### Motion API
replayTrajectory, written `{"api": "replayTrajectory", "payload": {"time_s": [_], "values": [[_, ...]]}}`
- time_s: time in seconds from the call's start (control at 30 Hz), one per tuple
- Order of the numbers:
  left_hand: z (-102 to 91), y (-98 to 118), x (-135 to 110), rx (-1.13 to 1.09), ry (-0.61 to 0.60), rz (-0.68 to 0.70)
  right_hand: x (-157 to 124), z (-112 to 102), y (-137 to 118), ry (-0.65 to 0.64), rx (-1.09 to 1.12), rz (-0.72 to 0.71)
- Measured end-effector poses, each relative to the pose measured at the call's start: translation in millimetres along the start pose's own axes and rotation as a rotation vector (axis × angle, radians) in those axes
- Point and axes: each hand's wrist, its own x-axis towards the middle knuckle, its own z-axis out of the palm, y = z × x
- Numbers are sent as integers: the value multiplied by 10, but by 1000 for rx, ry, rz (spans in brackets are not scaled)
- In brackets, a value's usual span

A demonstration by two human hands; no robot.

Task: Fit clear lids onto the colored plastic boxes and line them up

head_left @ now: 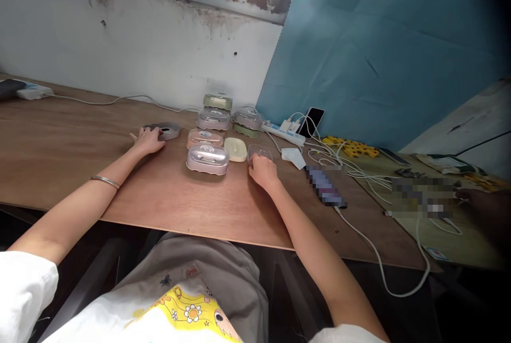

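Observation:
My left hand (148, 141) grips the left end of a grey oval soap box base (171, 130) on the table, one finger sticking out to the side. My right hand (262, 170) is closed on the near edge of a clear lid (261, 151). Just left of that lid lies a cream oval soap box part (235, 150). Between my hands sit lidded soap boxes with round labels: a pinkish-mauve one (207, 160) in front, a peach one (205, 139) behind it, then a grey one (214, 118) and a green one (217, 101). Another grey box (247, 119) rests on a green piece (245, 130).
A power strip (284, 133) with chargers and tangled white cables lies right, by an upright phone (311, 122). A white paper piece (293, 157) and a blurred-out phone (325, 186) lie nearer. Another person's hand (475, 199) is at far right. The wall rises behind the table (175, 199).

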Motion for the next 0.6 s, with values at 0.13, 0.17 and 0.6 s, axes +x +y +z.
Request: {"api": "replayTrajectory", "payload": {"time_s": [0.13, 0.17, 0.6], "values": [[-13, 31, 10, -81, 65, -161, 0, -3, 28, 37, -5, -35], [-10, 63, 9, -119, 81, -169, -1, 6, 35, 39, -4, -62], [-18, 444, 7, -1045, 346, -177, 44, 18, 29, 215, 293, -77]]}}
